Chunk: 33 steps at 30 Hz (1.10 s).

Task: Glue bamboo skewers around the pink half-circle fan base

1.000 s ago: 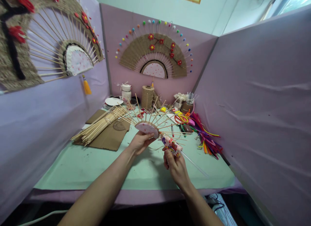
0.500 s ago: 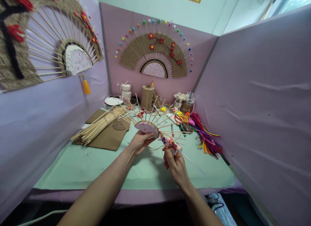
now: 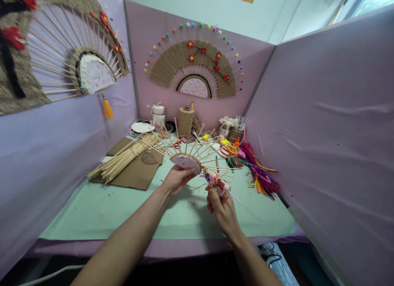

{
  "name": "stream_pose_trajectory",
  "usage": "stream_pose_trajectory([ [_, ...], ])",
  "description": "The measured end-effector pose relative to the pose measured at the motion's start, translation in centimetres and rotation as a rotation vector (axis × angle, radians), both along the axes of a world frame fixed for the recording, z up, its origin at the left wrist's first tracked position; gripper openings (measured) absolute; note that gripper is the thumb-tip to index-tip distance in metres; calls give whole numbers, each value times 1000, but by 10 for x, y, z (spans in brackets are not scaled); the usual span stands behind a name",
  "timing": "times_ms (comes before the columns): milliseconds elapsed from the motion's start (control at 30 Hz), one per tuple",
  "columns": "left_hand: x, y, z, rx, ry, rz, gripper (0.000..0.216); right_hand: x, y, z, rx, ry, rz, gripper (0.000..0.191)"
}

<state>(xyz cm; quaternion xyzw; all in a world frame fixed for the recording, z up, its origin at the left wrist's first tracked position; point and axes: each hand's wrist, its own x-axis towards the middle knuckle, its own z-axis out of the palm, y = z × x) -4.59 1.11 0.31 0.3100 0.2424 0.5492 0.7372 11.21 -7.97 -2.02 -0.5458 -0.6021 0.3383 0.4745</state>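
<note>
My left hand [image 3: 179,179] grips a small fan frame [image 3: 185,160] by its half-round base, thumb on the pink spotted face. Thin wooden sticks fan out from the base's curved edge, up and to the right. In my right hand [image 3: 222,208] is a flower-patterned hot glue gun [image 3: 217,182], fingers wrapped round its handle. Its tip is at the right end of the base; whether it touches cannot be made out. A clear glue stick [image 3: 246,206] juts from the gun's rear. A loose piece of twine [image 3: 197,188] lies on the table below the fan frame.
A bundle of wooden sticks [image 3: 131,156] lies on cardboard [image 3: 138,174] at left. Twine spool [image 3: 186,122], white jar [image 3: 159,115] and red scissors [image 3: 177,143] stand or lie behind. Colourful pipe cleaners [image 3: 261,171] lie at right. A finished fan [image 3: 193,68] hangs on the back partition.
Both hands, the fan frame and the glue gun stay almost in place. The whole view has shifted slightly, with the background moving a little left.
</note>
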Motion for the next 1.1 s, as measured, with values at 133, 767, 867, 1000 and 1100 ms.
stream_pose_trajectory([
  [133, 1, 0, -1, 19, 10, -6, 34, 1, 1, -1, 15, 4, -7, 49],
  [767, 3, -2, 0, 18, 39, -20, 36, 2, 1, -2, -3, 18, -8, 48],
  [867, 3, -1, -2, 22, 43, -16, 39, 2, 0, -2, 4, 22, -11, 48],
  [1000, 3, 1, -5, 38, 56, -26, 41, 2, -1, -2, 9, 24, -20, 49],
  [1100, 4, 1, -6, 56, 75, -35, 41, 2, -1, -2, 15, 26, -21, 48],
])
